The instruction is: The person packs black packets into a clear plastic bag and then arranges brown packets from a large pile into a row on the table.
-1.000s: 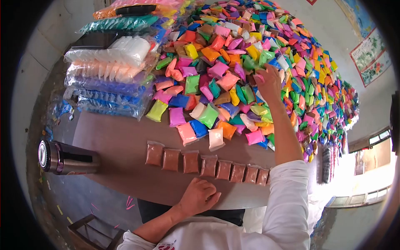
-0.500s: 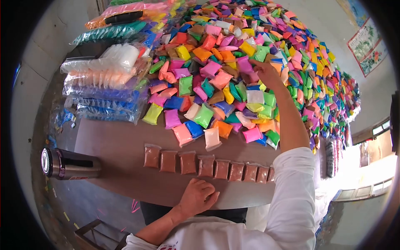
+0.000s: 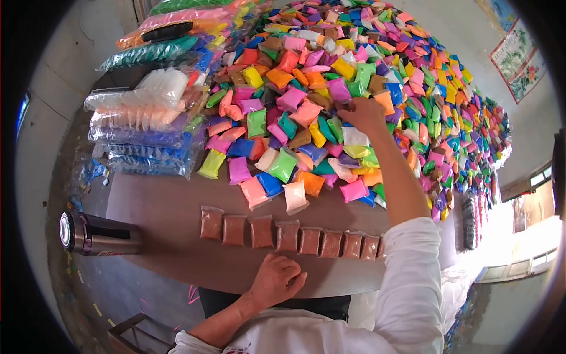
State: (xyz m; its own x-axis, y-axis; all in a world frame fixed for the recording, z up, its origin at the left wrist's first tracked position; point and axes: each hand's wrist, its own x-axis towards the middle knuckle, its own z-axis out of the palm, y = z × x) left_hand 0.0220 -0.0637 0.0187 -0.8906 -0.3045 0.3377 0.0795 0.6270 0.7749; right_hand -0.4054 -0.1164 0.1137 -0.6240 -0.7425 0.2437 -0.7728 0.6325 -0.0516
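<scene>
Hundreds of coloured packets (image 3: 330, 88) cover the brown table (image 3: 165, 200) beside pale walls (image 3: 448, 23).

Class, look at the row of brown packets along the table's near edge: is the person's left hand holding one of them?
No. The left hand rests as a loose fist on the table, just short of the row of brown packets, holding nothing.

A brown bench (image 3: 165, 206) carries everything. A row of brown packets (image 3: 289, 236) lies along its near edge, side by side. Just beyond that row spreads a big heap of small coloured packets (image 3: 354, 88), covering the far and right parts of the bench. Left of the heap, stacked clear bags of packets (image 3: 147, 118) lie in white, peach, blue and teal layers. A dark metal flask (image 3: 97, 234) lies on its side at the bench's left edge, well left of the brown row.
</scene>
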